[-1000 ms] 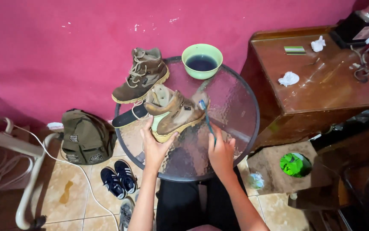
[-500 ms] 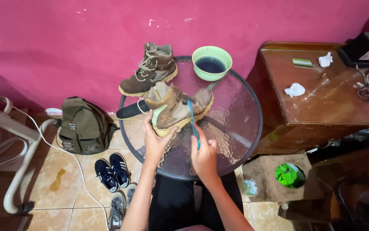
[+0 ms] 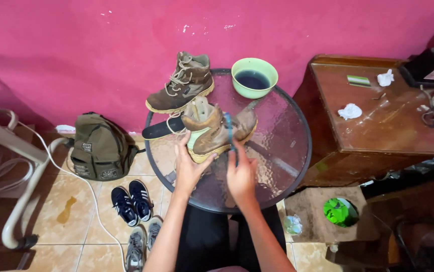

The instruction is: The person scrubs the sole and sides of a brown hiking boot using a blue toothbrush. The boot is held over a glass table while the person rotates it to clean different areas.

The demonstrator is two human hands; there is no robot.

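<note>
Two hands at a brown boot (image 3: 217, 132) lying on the round glass tabletop (image 3: 287, 151): left hand (image 3: 191, 168) cupping its heel, right hand (image 3: 240, 174), drawn inward since a second ago, closed on a blue brush (image 3: 230, 132) against its side.

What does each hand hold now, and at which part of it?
The left hand holds the tan boot at its heel end. The right hand holds a thin blue brush by its lower end.
</note>
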